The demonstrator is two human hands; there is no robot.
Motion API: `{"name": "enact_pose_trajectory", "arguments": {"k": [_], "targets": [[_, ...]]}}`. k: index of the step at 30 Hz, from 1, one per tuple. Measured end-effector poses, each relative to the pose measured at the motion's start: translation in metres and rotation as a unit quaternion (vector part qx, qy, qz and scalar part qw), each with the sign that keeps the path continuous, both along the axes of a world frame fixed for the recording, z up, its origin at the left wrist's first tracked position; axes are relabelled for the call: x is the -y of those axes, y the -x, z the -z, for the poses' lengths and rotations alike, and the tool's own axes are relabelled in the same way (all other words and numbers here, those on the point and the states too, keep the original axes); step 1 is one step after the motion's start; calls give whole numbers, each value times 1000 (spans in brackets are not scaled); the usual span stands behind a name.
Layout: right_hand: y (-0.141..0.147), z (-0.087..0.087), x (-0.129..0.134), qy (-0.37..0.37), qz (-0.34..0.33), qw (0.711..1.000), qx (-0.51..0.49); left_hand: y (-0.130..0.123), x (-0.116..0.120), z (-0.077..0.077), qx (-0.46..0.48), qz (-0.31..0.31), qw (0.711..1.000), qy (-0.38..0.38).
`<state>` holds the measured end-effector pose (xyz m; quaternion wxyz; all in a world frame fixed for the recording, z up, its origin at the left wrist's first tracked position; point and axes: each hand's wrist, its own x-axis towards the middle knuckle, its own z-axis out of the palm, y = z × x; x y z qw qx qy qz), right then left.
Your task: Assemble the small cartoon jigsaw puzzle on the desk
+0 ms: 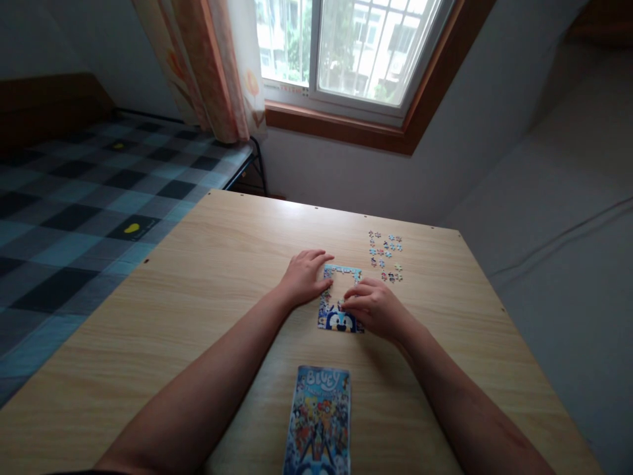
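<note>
A partly assembled jigsaw puzzle [341, 322] lies on the table, with a filled border, a blue dog face along its near side and bare wood showing in its middle. My left hand [304, 277] rests flat at the puzzle's left edge, fingers spread and thumb touching the border. Over the right side of the puzzle, my right hand [374, 307] has its fingertips pinched together just above the dog face. A small puzzle piece [340, 305] shows at those fingertips, partly hidden by them.
Several loose puzzle pieces [386, 254] lie spread beyond my right hand. A Bluey picture box or card [319, 422] lies between my forearms on the wooden table [222, 264]. A bed with checked cover [99, 191] adjoins on the left; a window [366, 53] and curtain [208, 66] are beyond.
</note>
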<state>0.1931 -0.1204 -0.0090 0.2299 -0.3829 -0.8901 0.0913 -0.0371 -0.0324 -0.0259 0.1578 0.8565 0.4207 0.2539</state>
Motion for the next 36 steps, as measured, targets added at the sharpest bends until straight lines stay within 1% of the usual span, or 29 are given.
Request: {"name": "enact_pose_trajectory", "arguments": {"k": [7, 17, 20, 22, 25, 29, 33, 36], "targets": [[1, -1, 1, -14, 2, 1000, 2, 0, 2, -6, -32, -4, 999, 14], [8, -2, 4, -35, 23, 999, 17, -1, 2, -7, -34, -5, 999, 13], [6, -1, 4, -67, 25, 997, -16, 0, 2, -7, -35, -2, 999, 12], [2, 0, 2, -103, 53, 991, -64, 0, 1, -7, -36, 0, 999, 12], [-7, 1, -1, -155, 132, 969, -143, 0, -1, -7, -37, 3, 999, 17], [-21, 4, -7, -197, 244, 925, -215, -1, 4, -12, -43, 4, 999, 27], [-43, 10, -17, -215, 357, 868, -268, -9, 16, -17, -80, 37, 996, 35], [-70, 21, -28, -212, 431, 814, -329, -15, 24, -17, -120, 55, 990, 42]]}}
